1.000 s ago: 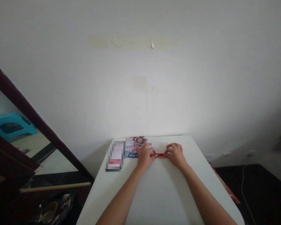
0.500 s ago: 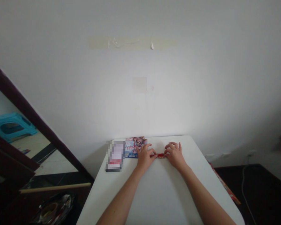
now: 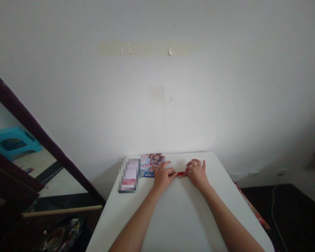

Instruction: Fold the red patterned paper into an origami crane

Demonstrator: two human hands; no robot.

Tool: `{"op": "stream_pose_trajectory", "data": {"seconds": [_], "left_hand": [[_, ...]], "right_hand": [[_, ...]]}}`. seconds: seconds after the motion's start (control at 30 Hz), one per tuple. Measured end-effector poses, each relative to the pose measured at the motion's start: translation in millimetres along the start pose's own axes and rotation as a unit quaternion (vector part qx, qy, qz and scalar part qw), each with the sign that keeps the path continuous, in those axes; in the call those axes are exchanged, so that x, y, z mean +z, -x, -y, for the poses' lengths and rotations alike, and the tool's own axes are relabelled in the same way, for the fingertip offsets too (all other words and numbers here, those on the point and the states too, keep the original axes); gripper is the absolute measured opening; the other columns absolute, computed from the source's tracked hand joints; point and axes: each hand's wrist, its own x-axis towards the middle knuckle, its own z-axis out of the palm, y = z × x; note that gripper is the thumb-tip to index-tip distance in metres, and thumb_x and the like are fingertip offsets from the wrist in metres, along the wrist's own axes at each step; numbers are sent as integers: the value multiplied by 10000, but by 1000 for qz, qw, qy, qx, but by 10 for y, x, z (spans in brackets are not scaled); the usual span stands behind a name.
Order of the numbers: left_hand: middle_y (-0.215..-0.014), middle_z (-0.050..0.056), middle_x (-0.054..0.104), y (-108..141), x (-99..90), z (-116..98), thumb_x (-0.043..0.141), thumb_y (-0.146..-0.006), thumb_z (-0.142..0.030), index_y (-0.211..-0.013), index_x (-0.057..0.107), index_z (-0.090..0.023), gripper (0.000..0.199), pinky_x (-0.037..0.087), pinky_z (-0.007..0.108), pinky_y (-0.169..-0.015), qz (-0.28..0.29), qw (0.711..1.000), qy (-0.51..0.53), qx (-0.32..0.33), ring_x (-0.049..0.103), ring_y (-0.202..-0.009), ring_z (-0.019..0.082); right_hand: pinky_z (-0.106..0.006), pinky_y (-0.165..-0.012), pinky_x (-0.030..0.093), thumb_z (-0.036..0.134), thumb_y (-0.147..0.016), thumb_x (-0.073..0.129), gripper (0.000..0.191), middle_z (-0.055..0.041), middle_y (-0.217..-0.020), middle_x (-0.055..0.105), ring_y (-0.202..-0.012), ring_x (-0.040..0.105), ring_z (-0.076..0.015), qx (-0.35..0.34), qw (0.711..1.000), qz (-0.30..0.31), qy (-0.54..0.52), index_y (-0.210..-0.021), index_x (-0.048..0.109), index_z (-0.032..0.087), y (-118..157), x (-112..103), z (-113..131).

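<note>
A narrow red strip (image 3: 181,174), which looks like folded paper, lies low over the white table (image 3: 178,217) between my two hands. My left hand (image 3: 162,176) pinches its left end between thumb and forefinger, the other fingers raised. At the right end, my right hand (image 3: 196,173) pinches it in the same way. Fingers cover both ends of the strip. A colourful printed leaflet (image 3: 148,169) lies just left of my left hand, which partly hides its right side.
A phone with a blurred screen (image 3: 130,176) lies at the table's left side. The wall (image 3: 225,87) rises behind the table's far edge. On the floor are a bag-lined bin (image 3: 60,236) at left and a cable (image 3: 273,210) at right. A blue stool (image 3: 15,141) shows at far left.
My right hand has shifted very slightly to the right, and a little more of the red strip shows between the hands. My left hand stays nearly still.
</note>
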Motion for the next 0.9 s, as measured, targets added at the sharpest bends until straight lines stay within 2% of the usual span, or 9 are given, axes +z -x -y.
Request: {"op": "stream_pose_trajectory", "data": {"seconds": [0.13,0.3,0.43,0.67,0.9], "left_hand": [[-1388,18,586,-4,5,-7,726,-853,-344,-840,766,-302,60,97,777,-1154,2,1000,-4,-7,455,-1351,309],[-1412,30,566,-11,6,-9,750,-830,-341,-859,755,-295,54,127,771,-1144,10,1000,-9,-26,441,-1363,315],[-1413,33,564,-13,-12,-30,758,-822,-354,-925,756,-319,109,118,764,-1149,13,999,-6,-32,439,-1357,315],[-1399,24,574,-9,-13,-45,751,-832,-340,-971,759,-372,143,116,781,-1133,17,1000,-4,-22,440,-1349,298],[-1440,4,554,5,13,-12,702,-855,-251,-969,776,-392,196,56,782,-1141,32,999,-2,15,391,-1386,306]], "right_hand": [[-710,-1164,69,279,-919,601,174,-39,-1155,688,-1315,424,-299,14,1000,3,-15,-867,766,289,-9,-2,-13],[-707,-1133,154,364,-929,576,230,-39,-1153,680,-1253,448,-298,61,995,22,-77,-841,783,315,-20,7,-76],[-687,-1110,202,406,-889,638,183,-45,-1170,661,-1256,438,-307,92,991,29,-88,-826,781,311,-29,49,-70],[-730,-1125,129,430,-836,701,166,-48,-1231,616,-1290,417,-316,126,987,37,-88,-801,762,280,-27,91,-2],[-758,-1108,146,407,-889,625,214,-63,-1249,605,-1308,400,-333,126,988,38,-84,-807,766,269,-8,77,31]]}}
